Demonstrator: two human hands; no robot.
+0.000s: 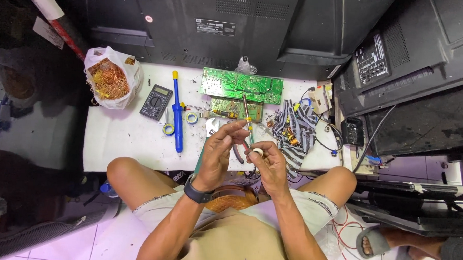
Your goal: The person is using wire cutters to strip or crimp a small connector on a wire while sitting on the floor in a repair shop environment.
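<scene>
The person sits low at a white table [123,141], knees against its near edge, both hands raised over the edge. The left hand [218,152], with a dark watch on the wrist, curls its fingers [231,130] together around the thin shaft of a soldering iron [248,118], which stands nearly upright with a yellow band partway along it. The right hand [269,164] pinches a small round white piece [257,152] between thumb and forefinger; it sits at the fingertips, just below the iron's shaft and close to the left hand's knuckles. What the white piece is made of cannot be told.

Behind the hands lie two flat green circuit boards [242,86], the larger one rectangular and studded with solder points, the smaller one tucked beneath it. To the left a long blue plastic pump tool [176,115] with a yellow tip lies lengthwise, two small tape rolls [168,129] beside it, and a dark handheld meter [156,102] with a dial. A crumpled white plastic bag [110,77] holds a tangle of copper wire. To the right lies a striped grey cloth [295,129], rumpled, with wires trailing off it. Dark plastic television backs [220,22] lean behind the table.
</scene>
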